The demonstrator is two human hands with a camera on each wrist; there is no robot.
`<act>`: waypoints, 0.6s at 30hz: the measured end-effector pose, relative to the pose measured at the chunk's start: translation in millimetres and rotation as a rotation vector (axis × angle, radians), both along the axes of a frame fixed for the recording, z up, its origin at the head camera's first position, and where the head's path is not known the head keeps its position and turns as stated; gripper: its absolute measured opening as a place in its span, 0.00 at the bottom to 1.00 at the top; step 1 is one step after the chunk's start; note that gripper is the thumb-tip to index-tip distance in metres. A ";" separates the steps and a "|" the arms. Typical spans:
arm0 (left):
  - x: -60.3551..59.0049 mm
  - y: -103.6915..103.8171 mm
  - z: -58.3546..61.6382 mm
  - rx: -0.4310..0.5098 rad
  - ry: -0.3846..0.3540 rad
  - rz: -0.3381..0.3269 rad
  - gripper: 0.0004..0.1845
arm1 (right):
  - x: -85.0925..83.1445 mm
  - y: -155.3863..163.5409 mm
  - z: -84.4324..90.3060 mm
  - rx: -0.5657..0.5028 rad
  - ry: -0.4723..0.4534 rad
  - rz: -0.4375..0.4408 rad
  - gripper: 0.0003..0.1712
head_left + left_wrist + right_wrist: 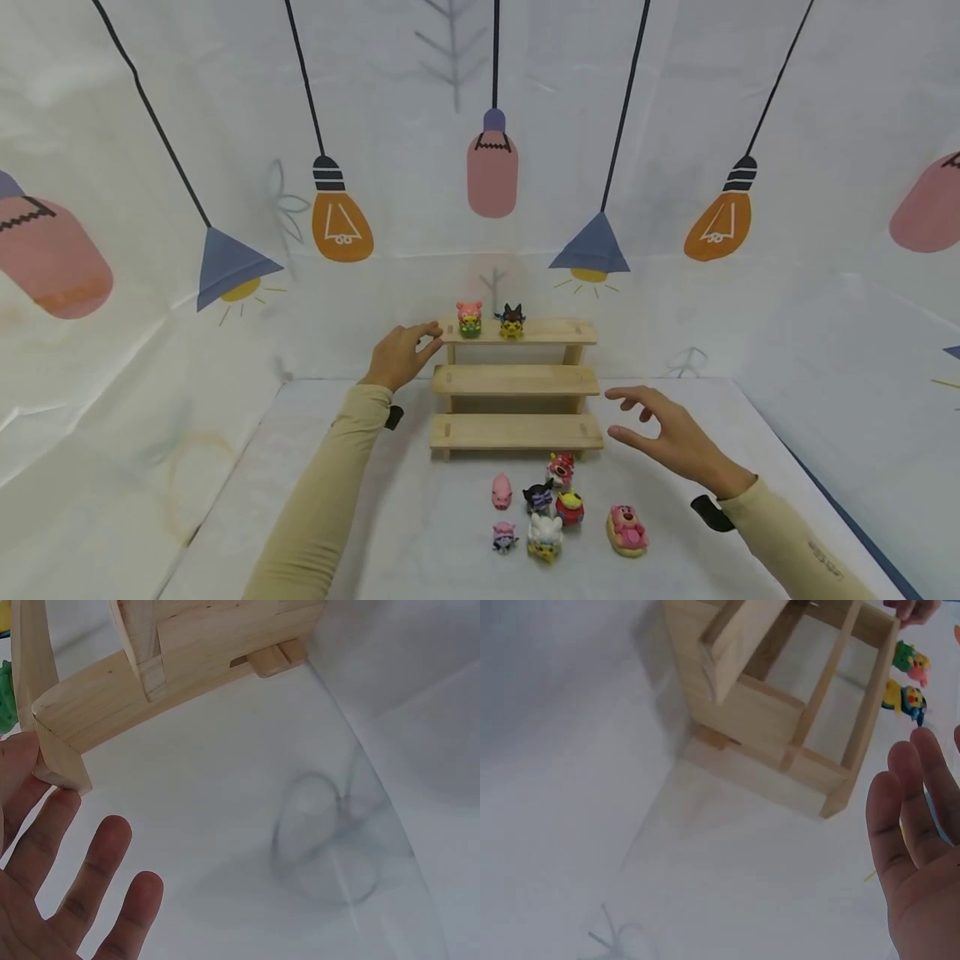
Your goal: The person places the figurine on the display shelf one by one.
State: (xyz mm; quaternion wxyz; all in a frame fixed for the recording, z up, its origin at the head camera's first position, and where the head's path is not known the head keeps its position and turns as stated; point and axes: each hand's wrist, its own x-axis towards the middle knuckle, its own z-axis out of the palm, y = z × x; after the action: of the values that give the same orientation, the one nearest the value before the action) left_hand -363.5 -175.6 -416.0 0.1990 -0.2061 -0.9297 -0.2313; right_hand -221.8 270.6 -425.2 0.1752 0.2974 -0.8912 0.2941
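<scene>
A three-step wooden display shelf (517,380) stands near the back wall. My left hand (405,354) is at the left end of its top board; in the left wrist view, thumb and index finger (56,817) pinch the corner of that wooden board (64,761). On the top step stand a pink-and-green figurine (469,320) and a yellow figurine with a dark hood (512,322). My right hand (667,429) hovers off the shelf's right side, fingers spread and holding nothing. The right wrist view shows its fingers (889,817) apart from the shelf.
In front of the shelf lie a pink pig figurine (502,492), a small purple-pink figurine (504,537), a cluster of several figurines including a white one (545,537), and a pink bear figurine on an oval base (627,531). Printed white sheeting (420,292) surrounds the table.
</scene>
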 end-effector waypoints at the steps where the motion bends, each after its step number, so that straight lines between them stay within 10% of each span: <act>1: 0.0 -0.3 0.1 0.000 -0.003 0.000 0.16 | 4.1 3.0 -3.7 0.005 -0.007 0.000 0.32; 18: 3.9 1.3 2.8 0.009 -0.026 0.009 0.16 | 57.2 34.3 -66.3 -0.029 -0.204 -0.057 0.29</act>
State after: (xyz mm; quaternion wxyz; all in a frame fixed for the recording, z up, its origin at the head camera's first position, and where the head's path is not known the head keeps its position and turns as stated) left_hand -359.6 -174.3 -413.2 0.1890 -0.1978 -0.9321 -0.2375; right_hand -164.6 305.0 -491.6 0.0962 0.2378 -0.9081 0.3309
